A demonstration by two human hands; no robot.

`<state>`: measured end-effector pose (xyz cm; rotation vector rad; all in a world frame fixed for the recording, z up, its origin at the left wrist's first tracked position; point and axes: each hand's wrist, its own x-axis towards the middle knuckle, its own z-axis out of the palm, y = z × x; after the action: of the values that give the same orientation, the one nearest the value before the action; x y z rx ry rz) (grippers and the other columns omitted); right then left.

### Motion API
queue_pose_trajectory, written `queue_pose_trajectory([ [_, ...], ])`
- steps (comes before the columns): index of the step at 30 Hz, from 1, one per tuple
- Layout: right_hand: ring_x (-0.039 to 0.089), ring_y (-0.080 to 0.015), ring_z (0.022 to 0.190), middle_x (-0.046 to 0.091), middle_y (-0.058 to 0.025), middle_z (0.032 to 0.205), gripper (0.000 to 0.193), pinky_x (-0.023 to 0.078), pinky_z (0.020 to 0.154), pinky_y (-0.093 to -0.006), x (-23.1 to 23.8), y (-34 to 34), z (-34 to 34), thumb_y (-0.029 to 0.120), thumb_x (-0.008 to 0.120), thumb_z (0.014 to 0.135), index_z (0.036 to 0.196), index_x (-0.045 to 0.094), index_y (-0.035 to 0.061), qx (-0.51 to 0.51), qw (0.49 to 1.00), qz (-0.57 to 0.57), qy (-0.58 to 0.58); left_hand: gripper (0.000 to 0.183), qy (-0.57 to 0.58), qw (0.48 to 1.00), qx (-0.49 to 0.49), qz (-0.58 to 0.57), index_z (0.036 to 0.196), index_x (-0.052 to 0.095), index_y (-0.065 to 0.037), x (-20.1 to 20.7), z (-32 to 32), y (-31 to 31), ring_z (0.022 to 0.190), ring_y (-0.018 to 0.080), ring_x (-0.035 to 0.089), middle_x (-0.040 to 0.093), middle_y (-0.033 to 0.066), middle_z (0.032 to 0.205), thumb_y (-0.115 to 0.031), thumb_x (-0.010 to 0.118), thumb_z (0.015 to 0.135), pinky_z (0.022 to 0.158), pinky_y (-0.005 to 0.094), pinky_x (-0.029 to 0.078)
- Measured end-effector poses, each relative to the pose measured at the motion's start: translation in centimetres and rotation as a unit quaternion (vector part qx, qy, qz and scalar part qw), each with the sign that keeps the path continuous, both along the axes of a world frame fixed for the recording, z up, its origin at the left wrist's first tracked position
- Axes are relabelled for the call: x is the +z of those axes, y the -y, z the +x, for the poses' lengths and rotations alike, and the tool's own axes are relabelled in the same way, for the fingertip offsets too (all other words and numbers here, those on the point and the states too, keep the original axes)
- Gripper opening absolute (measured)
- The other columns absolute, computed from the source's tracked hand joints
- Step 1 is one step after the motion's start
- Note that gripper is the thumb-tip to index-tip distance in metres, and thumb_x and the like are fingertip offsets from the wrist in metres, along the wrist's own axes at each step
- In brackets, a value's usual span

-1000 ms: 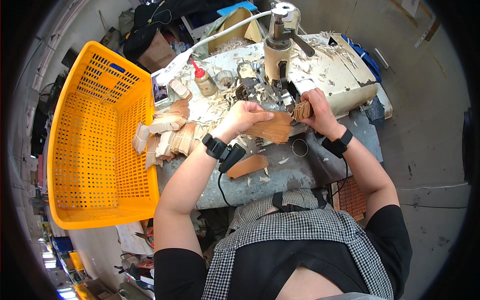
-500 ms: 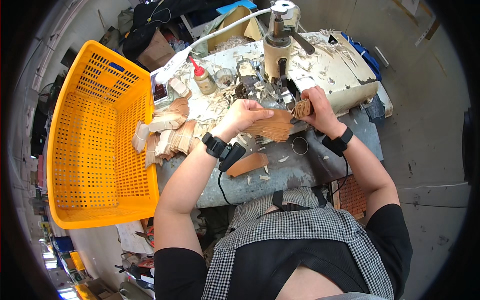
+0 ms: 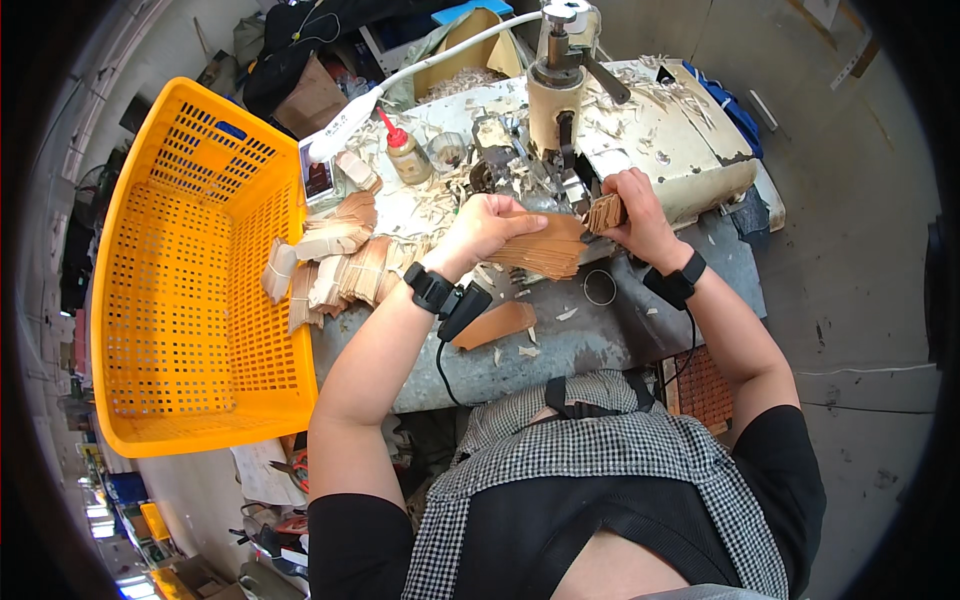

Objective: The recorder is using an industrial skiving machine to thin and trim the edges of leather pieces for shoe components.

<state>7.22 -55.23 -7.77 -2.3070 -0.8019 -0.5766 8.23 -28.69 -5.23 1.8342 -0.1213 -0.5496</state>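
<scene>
My left hand point(image 3: 487, 232) is closed round a fanned stack of brown leather pieces point(image 3: 548, 250), its thumb lying on top. Just to the right, my right hand point(image 3: 640, 218) grips a smaller bundle of leather pieces point(image 3: 605, 213), with the layered ends facing left. The two stacks are close together, in front of the metal working head of a cream machine point(image 3: 556, 118). Whether the stacks touch is hard to make out. One loose brown leather piece point(image 3: 495, 325) lies on the table near my left wrist.
A yellow plastic basket point(image 3: 200, 435) stands at the left. Beside it lie several banded leather bundles point(image 3: 340, 235). A red-capped bottle point(image 3: 408, 158), a white power strip point(image 3: 345, 130) and pale scraps cover the back of the table point(image 3: 420, 370). A thin ring point(image 3: 600, 288) lies below my hands.
Both hands stay almost where they were, each keeping its stack. The left stack's fanned edge has shifted very slightly; otherwise little differs.
</scene>
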Motion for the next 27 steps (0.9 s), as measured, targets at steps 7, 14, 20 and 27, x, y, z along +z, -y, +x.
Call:
queue_pose_trajectory([
  [7, 0.049, -0.0322, 0.093, 0.053, -0.0093, 0.097, 0.061, 0.042, 0.083, -0.0395, -0.28, 0.03, 0.04, 0.000, 0.083, 0.052, 0.103, 0.050, 0.0069, 0.000, 1.000, 0.002, 0.005, 0.024, 0.003, 1.000, -0.002, -0.004, 0.080, 0.068, -0.004, 0.18, -0.16, 0.02, 0.063, 0.0060, 0.061, 0.069, 0.0013, 0.075, -0.025, 0.079, 0.081, 0.059, 0.0222, 0.049],
  [14, 0.049, -0.0322, 0.093, 0.053, -0.0095, 0.096, 0.062, 0.042, 0.083, -0.0394, -0.11, -0.02, -0.08, 0.000, 0.083, 0.051, 0.103, 0.051, 0.0068, -0.004, 1.000, 0.001, -0.001, 0.024, 0.003, 1.000, 0.002, -0.008, 0.080, 0.068, -0.004, 0.17, -0.24, 0.09, 0.063, 0.0062, 0.061, 0.069, 0.0014, 0.075, -0.025, 0.079, 0.081, 0.060, 0.0221, 0.049],
  [20, 0.049, -0.0321, 0.093, 0.053, -0.0092, 0.097, 0.062, 0.042, 0.084, -0.0396, -0.26, -0.06, -0.01, 0.000, 0.083, 0.050, 0.103, 0.051, 0.0068, -0.003, 1.000, 0.002, 0.003, 0.024, 0.001, 1.000, 0.001, -0.016, 0.079, 0.067, -0.004, -0.01, -0.21, -0.01, 0.063, 0.0060, 0.061, 0.069, 0.0014, 0.075, -0.025, 0.079, 0.081, 0.059, 0.0219, 0.049],
  [27, 0.049, -0.0318, 0.093, 0.053, -0.0087, 0.097, 0.061, 0.041, 0.083, -0.0394, -0.27, -0.07, 0.01, 0.000, 0.083, 0.051, 0.103, 0.051, 0.0070, -0.003, 1.000, -0.001, 0.002, 0.024, -0.003, 1.000, 0.005, -0.020, 0.080, 0.067, -0.004, -0.04, -0.24, 0.01, 0.063, 0.0059, 0.061, 0.069, 0.0015, 0.075, -0.025, 0.079, 0.081, 0.059, 0.0218, 0.049],
])
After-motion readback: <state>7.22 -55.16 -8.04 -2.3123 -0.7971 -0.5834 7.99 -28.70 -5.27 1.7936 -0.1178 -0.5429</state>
